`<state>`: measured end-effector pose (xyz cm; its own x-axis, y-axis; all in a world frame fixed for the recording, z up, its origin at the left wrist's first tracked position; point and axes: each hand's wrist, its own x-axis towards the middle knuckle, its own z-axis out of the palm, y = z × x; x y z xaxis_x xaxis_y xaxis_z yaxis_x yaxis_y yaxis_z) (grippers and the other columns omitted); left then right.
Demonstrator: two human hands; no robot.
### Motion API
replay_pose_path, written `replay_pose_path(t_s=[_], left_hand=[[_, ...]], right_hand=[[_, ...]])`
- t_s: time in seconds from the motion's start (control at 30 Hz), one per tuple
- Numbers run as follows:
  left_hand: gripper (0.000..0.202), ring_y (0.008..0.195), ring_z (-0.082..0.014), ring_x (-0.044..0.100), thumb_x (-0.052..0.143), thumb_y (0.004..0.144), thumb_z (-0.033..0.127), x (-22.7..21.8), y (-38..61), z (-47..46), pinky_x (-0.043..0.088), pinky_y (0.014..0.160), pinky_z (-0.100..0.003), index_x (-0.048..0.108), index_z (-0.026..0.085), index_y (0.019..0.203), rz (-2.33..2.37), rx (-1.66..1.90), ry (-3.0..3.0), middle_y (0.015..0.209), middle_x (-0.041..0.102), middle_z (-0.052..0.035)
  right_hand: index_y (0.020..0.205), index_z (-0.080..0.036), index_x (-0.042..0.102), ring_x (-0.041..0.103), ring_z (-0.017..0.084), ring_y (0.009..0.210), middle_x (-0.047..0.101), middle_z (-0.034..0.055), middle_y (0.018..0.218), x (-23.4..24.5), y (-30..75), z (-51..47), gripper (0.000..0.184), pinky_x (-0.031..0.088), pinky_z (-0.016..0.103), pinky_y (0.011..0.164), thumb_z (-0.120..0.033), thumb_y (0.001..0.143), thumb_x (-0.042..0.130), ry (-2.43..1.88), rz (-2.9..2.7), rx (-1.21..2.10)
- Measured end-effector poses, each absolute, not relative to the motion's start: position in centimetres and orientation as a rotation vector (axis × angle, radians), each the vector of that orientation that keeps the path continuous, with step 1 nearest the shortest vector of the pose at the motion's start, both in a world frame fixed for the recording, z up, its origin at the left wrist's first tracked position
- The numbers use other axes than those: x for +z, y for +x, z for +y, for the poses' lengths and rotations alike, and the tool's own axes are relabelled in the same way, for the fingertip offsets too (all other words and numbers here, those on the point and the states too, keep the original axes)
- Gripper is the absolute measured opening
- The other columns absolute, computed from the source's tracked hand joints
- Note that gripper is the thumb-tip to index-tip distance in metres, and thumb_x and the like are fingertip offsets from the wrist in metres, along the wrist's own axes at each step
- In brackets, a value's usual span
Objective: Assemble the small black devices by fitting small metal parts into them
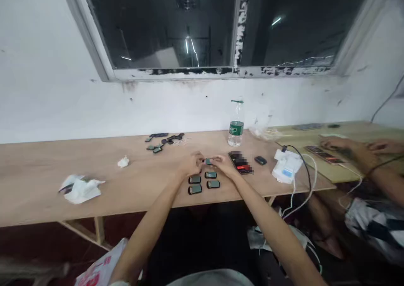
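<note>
Smooth wooden counter (pixel 38 189): crumpled white tissue (pixel 82 189) at left, smaller tissue lump (pixel 123 162) beside it, small dark modules (pixel 164 142) scattered upper middle. Center, left hand (pixel 190 164) and right hand (pixel 222 166) meet, grips together, clamped on a flat green-topped module (pixel 208 161), just above four similar rounded modules (pixel 203 181) in two rows. Right: clear plastic bottle (pixel 236 126), green label, water inside; glossy black phone (pixel 240 162), screen blurred; white charger (pixel 288 166) with cable; co-worker's hand (pixel 334 143) on paler wooden board (pixel 347 130).
</note>
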<state>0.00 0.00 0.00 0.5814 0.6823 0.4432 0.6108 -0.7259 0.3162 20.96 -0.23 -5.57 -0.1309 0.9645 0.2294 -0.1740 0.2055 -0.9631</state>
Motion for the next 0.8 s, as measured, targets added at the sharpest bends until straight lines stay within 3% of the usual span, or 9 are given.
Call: replay_pose_path(t_s=[0.2, 0.4, 0.63, 0.8], left_hand=[[0.023, 0.089, -0.02, 0.067, 0.057, 0.09, 0.023, 0.1, 0.2, -0.9, 0.055, 0.082, -0.029, 0.077, 0.018, 0.101, 1.153, 0.846, 2.579, 0.102, 0.07, -0.008], [0.02, 0.095, -0.0199, 0.069, 0.061, 0.088, 0.021, -0.5, 0.3, -0.5, 0.056, 0.082, -0.027, 0.079, 0.019, 0.096, 1.151, 0.909, 2.442, 0.106, 0.073, -0.0074], [0.015, 0.085, -0.0232, 0.074, 0.076, 0.073, 0.014, -0.3, 0.6, -0.6, 0.058, 0.079, -0.032, 0.078, 0.017, 0.087, 1.217, 0.924, 1.981, 0.091, 0.079, -0.0062], [0.027, 0.081, -0.0228, 0.073, 0.084, 0.06, 0.014, -0.8, 0.1, 0.4, 0.058, 0.075, -0.033, 0.074, 0.017, 0.084, 1.196, 0.904, 1.75, 0.084, 0.077, -0.0051]], right_hand=[[0.088, -0.017, 0.074, 0.07, 0.018, 0.067, 0.076, 0.0052, 0.084, -5.1, 21.1, -0.6, 0.036, 0.055, 0.028, 0.066, -0.045, 0.067, 0.085, -0.884, -1.314, 1.245], [0.091, -0.016, 0.075, 0.07, 0.017, 0.068, 0.076, 0.0054, 0.084, -5.1, 21.1, -0.4, 0.036, 0.054, 0.027, 0.066, -0.042, 0.068, 0.085, -0.901, -1.344, 1.253], [0.091, -0.016, 0.076, 0.071, 0.019, 0.069, 0.077, 0.0061, 0.084, -5.1, 21.2, -0.5, 0.038, 0.057, 0.032, 0.073, -0.042, 0.065, 0.085, -0.878, -1.362, 1.287], [0.092, -0.015, 0.076, 0.07, 0.018, 0.067, 0.077, 0.0066, 0.086, -4.8, 21.3, -0.7, 0.039, 0.057, 0.033, 0.074, -0.042, 0.065, 0.085, -0.879, -1.409, 1.292]])
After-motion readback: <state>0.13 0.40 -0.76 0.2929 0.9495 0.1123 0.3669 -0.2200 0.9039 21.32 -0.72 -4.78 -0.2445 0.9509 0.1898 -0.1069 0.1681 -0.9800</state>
